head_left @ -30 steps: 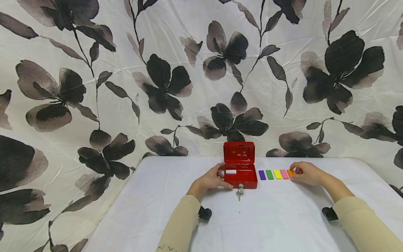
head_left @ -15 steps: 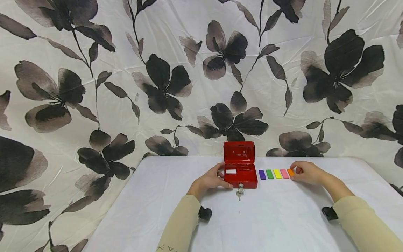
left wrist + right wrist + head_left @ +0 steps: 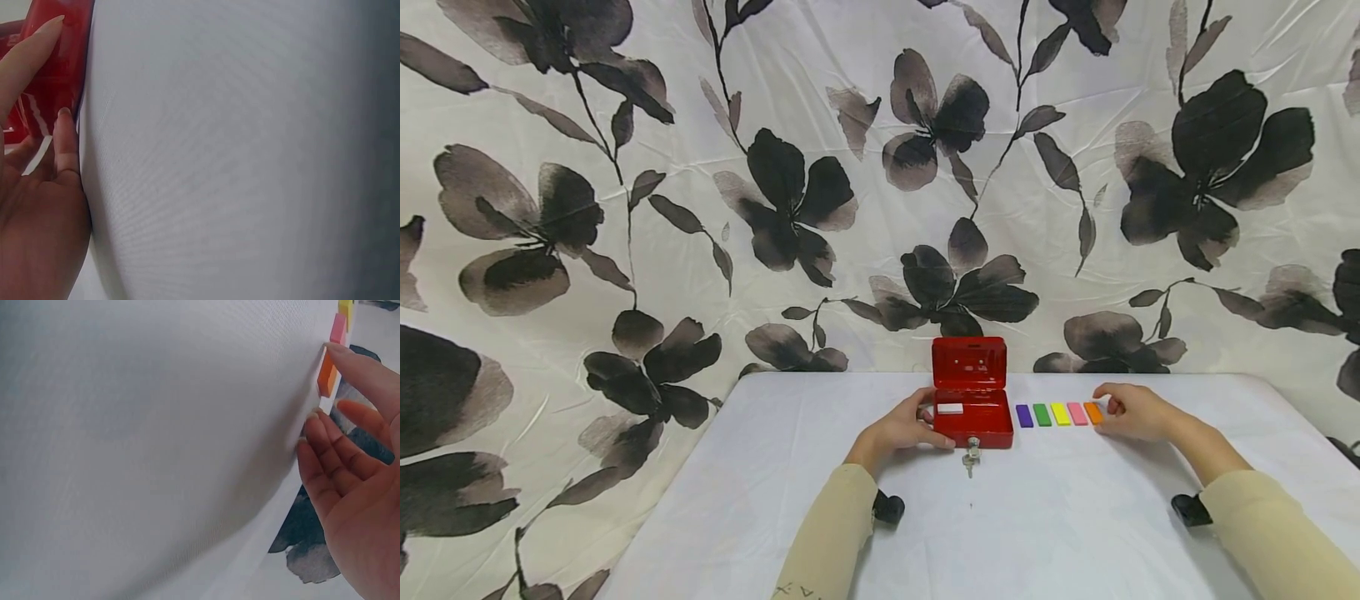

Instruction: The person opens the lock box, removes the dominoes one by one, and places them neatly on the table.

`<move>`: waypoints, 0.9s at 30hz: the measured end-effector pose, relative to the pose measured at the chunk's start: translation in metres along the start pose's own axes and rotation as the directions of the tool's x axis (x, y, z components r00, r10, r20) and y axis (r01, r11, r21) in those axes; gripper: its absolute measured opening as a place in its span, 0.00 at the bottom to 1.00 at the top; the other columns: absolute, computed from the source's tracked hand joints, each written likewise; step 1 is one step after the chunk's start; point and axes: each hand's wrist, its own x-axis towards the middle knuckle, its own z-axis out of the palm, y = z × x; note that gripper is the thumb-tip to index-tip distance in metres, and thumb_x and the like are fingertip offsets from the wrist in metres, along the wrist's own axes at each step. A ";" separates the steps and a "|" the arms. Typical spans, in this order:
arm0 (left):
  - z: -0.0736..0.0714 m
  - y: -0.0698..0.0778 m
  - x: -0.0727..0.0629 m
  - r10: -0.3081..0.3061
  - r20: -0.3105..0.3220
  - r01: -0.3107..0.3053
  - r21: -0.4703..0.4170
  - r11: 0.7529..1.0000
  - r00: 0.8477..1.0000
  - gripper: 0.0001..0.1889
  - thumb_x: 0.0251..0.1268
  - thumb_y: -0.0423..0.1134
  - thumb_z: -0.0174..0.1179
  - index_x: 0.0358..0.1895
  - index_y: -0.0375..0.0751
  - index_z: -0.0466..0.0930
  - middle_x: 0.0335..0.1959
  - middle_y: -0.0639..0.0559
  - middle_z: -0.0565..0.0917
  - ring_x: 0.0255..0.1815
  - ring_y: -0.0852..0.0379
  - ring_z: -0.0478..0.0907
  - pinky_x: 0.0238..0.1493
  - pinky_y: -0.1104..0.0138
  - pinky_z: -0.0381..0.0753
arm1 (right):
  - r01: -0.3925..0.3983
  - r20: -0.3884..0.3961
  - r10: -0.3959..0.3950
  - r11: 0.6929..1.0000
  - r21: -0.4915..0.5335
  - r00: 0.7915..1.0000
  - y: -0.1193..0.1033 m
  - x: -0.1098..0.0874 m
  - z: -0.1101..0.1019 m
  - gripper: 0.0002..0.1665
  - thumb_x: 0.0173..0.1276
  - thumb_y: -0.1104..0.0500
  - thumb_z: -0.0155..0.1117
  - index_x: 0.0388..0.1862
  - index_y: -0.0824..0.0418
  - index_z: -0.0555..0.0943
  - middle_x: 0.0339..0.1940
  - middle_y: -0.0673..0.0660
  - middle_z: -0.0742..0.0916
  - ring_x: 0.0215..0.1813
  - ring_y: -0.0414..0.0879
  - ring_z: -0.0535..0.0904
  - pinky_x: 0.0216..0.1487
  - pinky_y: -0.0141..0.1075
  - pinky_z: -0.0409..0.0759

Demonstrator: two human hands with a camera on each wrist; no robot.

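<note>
My left hand (image 3: 901, 429) holds the front left corner of an open red cash box (image 3: 994, 437), its thumb along the front and its fingers at the left side. A small white block (image 3: 951, 409) lies inside at the left. Keys (image 3: 970, 462) hang from the front lock. To the right, my right hand (image 3: 1137, 413) is at an orange block (image 3: 1093, 413), thumb by the near end and index finger by the far end. In the right wrist view, the thumb tip overlaps the orange block (image 3: 327, 378), while the other fingers stay loosely bent beside it.
Pink (image 3: 1077, 414), yellow (image 3: 1060, 414), green (image 3: 1042, 415) and purple (image 3: 1025, 416) blocks form a row between the box and the orange one. The box's raised lid (image 3: 970, 364) stands near the floral backdrop (image 3: 805, 208). A white cloth (image 3: 1037, 533) covers the table.
My right hand has shifted slightly right, and more of the orange block shows between its fingers. The left hand and the cash box keep their places.
</note>
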 end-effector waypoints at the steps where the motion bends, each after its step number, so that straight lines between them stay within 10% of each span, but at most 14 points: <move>1: 0.000 0.000 0.000 0.000 -0.001 0.000 -0.001 1.000 1.000 0.52 0.46 0.41 0.82 0.77 0.53 0.63 0.57 0.52 0.78 0.57 0.50 0.72 0.62 0.51 0.79 | -0.004 0.006 0.004 1.000 -0.003 1.000 -0.001 -0.001 -0.001 0.32 0.62 0.59 0.76 0.59 0.75 0.75 0.34 0.56 0.79 0.36 0.48 0.72 0.39 0.40 0.74; 27: -0.001 -0.001 0.002 0.007 0.012 -0.006 -0.019 1.000 1.000 0.51 0.47 0.41 0.82 0.77 0.52 0.62 0.57 0.52 0.77 0.57 0.50 0.72 0.64 0.50 0.77 | 0.210 -0.062 -0.216 0.974 -0.086 0.974 -0.036 -0.016 -0.017 0.25 0.63 0.57 0.76 0.52 0.71 0.81 0.39 0.55 0.85 0.42 0.49 0.80 0.43 0.46 0.80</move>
